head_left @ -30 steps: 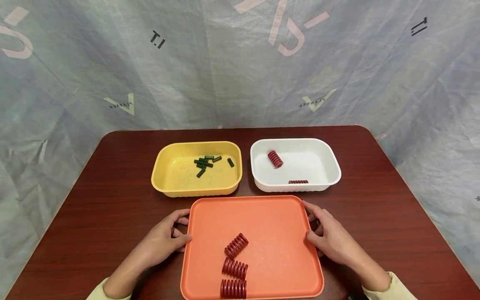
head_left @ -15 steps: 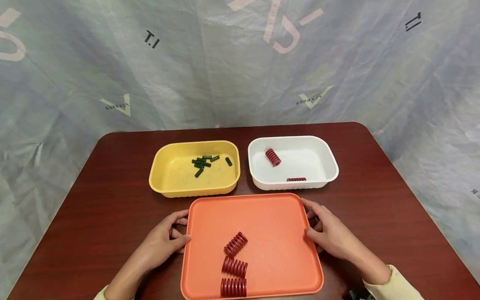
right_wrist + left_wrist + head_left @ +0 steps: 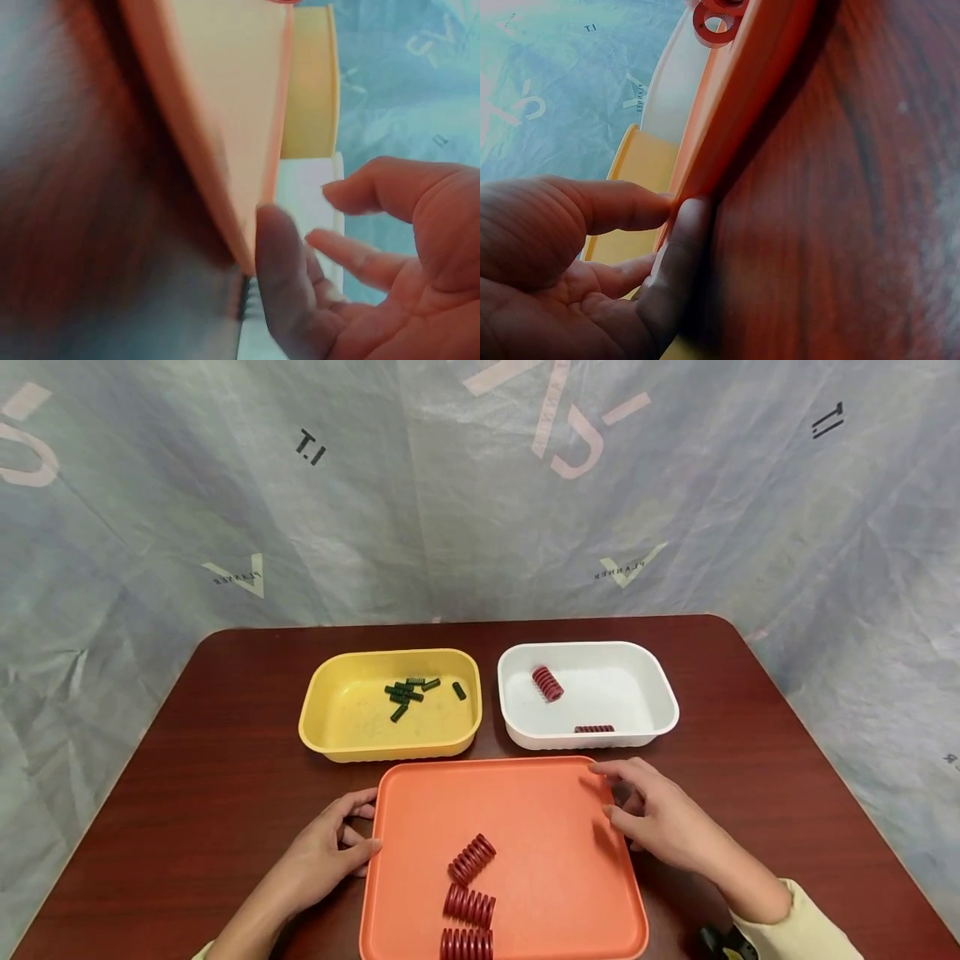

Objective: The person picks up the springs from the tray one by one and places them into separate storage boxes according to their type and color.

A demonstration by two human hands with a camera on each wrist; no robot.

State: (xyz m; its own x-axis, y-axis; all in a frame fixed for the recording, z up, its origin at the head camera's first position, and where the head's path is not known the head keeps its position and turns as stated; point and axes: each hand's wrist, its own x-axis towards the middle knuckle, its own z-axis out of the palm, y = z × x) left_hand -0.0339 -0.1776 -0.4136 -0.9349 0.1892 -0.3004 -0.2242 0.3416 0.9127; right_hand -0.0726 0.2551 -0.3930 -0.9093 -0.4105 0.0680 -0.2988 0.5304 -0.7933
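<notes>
An orange tray lies at the front of the table, with three red coil springs in a column on its left half. My left hand pinches the tray's left rim; the left wrist view shows the thumb on top and a finger beneath the tray edge. Over the tray's right rim hovers my right hand, fingers parted and relaxed. In the right wrist view, thumb and fingers are spread apart beside the tray's corner, with nothing between them.
Behind the tray stand a yellow bin with several small dark green springs and a white bin holding two red springs. A dark object sits by the right sleeve. A grey printed sheet hangs behind the table.
My right hand has let go of the tray's right rim and lifted slightly, its fingers spreading over the edge. The left hand keeps its hold. The head view has shifted slightly.
</notes>
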